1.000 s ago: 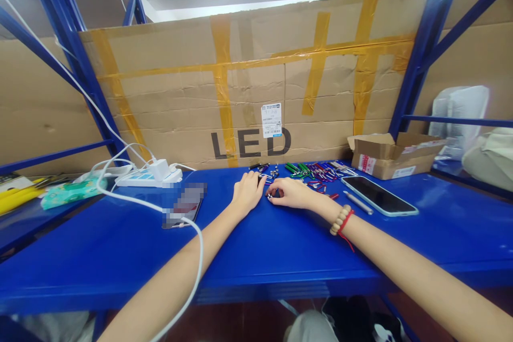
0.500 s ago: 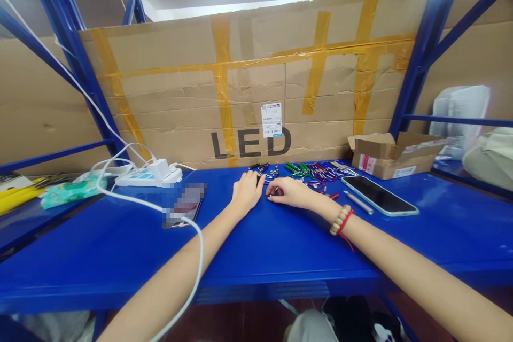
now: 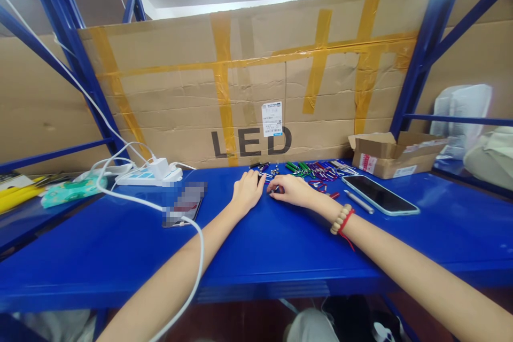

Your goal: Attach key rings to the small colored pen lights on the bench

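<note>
You reach across the blue tabletop [image 3: 280, 246], your left hand [image 3: 248, 191] and right hand [image 3: 290, 191] near each other to the left of the pale-cased phone [image 3: 380, 194], both curled; whether either grips anything cannot be told. Small coloured metal pieces [image 3: 318, 172] lie scattered left of the phone's far end, a silver pen [image 3: 358, 202] just beside it, an open carton [image 3: 395, 156] behind it.

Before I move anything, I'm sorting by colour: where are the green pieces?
In the head view, the green pieces lie right of centre near the back of the blue table, just beyond the right hand, left of the red and purple pieces.
</note>
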A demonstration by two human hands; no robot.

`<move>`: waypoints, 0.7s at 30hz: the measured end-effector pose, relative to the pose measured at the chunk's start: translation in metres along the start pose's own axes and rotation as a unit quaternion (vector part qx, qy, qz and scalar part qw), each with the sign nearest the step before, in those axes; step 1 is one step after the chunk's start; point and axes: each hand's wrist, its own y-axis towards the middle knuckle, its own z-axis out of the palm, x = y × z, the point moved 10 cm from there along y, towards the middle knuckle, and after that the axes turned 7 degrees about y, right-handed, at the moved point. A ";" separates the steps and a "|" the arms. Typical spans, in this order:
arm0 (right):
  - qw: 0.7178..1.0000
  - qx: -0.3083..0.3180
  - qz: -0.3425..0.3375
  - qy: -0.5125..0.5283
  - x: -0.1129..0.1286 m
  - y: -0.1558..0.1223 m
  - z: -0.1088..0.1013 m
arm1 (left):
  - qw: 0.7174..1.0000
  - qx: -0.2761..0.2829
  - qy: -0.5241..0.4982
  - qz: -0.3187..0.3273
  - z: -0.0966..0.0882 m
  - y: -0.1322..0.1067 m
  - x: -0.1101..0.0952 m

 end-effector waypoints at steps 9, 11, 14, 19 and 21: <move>0.992 -0.115 0.045 -0.004 -0.017 -0.001 -0.023 | 0.999 0.009 -0.004 0.046 0.003 0.000 -0.007; 0.992 -0.115 0.043 0.000 -0.018 0.000 -0.022 | 0.999 0.008 -0.004 0.050 0.002 0.000 -0.009; 0.993 -0.110 0.049 0.003 -0.019 0.000 -0.020 | 0.999 0.009 -0.004 0.053 0.001 -0.001 -0.011; 0.985 -0.129 0.108 -0.032 -0.026 -0.004 -0.028 | 0.999 0.012 -0.002 0.050 0.001 -0.001 -0.011; 0.981 -0.148 0.121 -0.039 -0.028 -0.007 -0.032 | 0.999 0.012 -0.001 0.048 0.001 -0.001 -0.011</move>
